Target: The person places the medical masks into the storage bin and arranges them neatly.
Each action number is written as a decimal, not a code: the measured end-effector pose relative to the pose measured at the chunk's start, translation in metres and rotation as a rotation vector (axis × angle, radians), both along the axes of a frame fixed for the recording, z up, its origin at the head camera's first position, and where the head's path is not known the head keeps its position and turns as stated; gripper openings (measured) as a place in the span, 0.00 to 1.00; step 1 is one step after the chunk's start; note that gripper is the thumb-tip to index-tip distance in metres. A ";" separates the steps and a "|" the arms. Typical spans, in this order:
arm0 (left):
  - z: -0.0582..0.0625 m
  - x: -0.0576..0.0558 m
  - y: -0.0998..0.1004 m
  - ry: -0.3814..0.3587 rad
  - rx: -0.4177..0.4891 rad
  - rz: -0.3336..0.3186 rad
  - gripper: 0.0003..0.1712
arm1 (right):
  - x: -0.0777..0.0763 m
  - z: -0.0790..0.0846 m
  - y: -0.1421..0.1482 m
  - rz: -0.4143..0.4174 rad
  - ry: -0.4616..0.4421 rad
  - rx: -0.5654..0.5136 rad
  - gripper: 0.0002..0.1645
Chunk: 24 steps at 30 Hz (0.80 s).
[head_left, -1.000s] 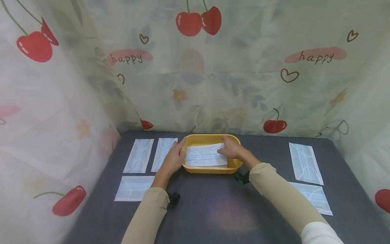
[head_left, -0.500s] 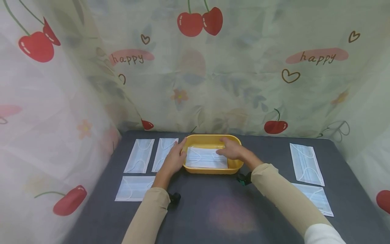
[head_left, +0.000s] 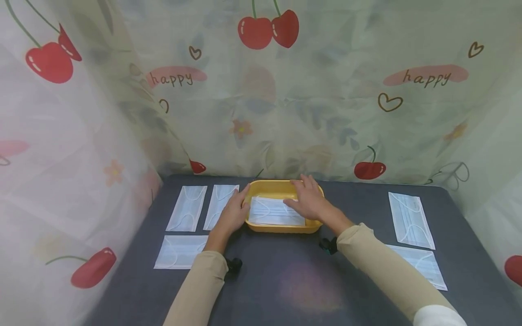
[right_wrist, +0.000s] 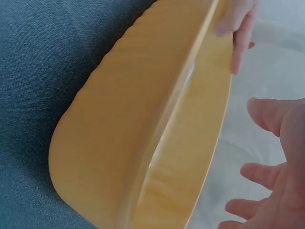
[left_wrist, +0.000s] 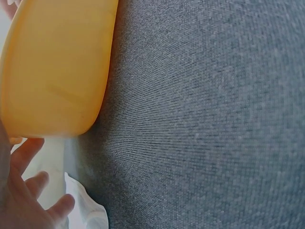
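Note:
A yellow plastic tray (head_left: 281, 229) stands near the back of the dark table, with white face masks (head_left: 272, 213) lying flat inside toward its near side. At its left end my left hand (head_left: 233, 212) holds the rim; the right wrist view shows the thumb over the inner side and a finger (right_wrist: 242, 45) outside. My right hand (head_left: 311, 203) hovers over the tray's right end with fingers spread and nothing held. In the right wrist view, that hand's fingers (right_wrist: 261, 174) are apart from the rim.
Left of the tray, face masks lie flat: one at far left (head_left: 186, 208), one beside the left hand (head_left: 216, 203), one nearer (head_left: 179, 251). On the right lie another mask (head_left: 412, 220) and a mask partly under the right sleeve (head_left: 426, 265). A patterned curtain (head_left: 269, 113) hangs behind.
My right hand has let go of the masks, which dropped flat into the tray, then risen with its fingers spread. The left hand has stayed at the tray's left end.

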State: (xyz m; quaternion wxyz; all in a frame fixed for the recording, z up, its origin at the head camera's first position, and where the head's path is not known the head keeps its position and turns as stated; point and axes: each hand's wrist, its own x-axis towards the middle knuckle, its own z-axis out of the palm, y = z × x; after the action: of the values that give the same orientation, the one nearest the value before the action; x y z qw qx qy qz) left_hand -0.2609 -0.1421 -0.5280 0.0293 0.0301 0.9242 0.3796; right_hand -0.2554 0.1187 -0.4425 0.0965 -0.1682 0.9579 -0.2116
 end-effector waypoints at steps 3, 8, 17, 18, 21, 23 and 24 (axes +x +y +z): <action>-0.001 0.000 0.000 -0.012 -0.002 0.002 0.37 | 0.004 -0.001 -0.001 -0.026 0.039 0.015 0.47; -0.001 0.000 0.000 -0.007 -0.003 0.006 0.37 | 0.006 -0.006 -0.001 -0.048 0.129 0.103 0.52; -0.002 0.000 0.000 -0.010 0.002 0.001 0.37 | 0.007 -0.015 0.007 -0.055 0.207 0.176 0.55; -0.002 0.000 0.000 -0.009 0.004 0.002 0.37 | 0.007 -0.016 0.009 -0.059 0.203 0.175 0.54; -0.002 0.000 0.000 -0.008 0.008 0.001 0.37 | 0.006 -0.017 0.014 -0.072 0.192 0.184 0.54; -0.001 0.000 0.000 -0.005 0.009 -0.001 0.37 | 0.006 -0.017 0.017 -0.079 0.184 0.186 0.54; -0.001 0.000 -0.001 -0.007 0.008 0.000 0.37 | 0.006 -0.016 0.018 -0.082 0.181 0.187 0.54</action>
State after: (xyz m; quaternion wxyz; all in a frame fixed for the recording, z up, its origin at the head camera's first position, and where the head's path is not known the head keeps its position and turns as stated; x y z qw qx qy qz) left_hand -0.2606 -0.1428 -0.5292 0.0326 0.0290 0.9225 0.3836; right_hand -0.2492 0.1372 -0.4588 0.0160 -0.1374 0.9844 -0.1090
